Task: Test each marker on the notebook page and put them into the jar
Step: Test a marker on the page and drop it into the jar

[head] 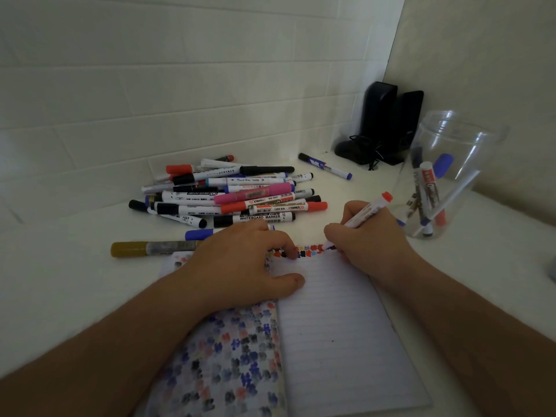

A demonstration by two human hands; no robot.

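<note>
marker [365, 212] in right hand [368, 236], tip down-left on notebook page [337, 311].

One open notebook [340, 320] is seen, and one clear jar [451, 176] holding about four markers [428, 188]. Roughly twenty markers are heaped in a pile [234, 194]; an exact count cannot be made. Three more are laid singly: a blue-capped one [326, 167], a gold one [150, 248] and a blue one [198, 234]. One marker [368, 210] is held. Two black speakers [388, 124] are seen.

Head view, close, downward over desk [60, 284]
</note>
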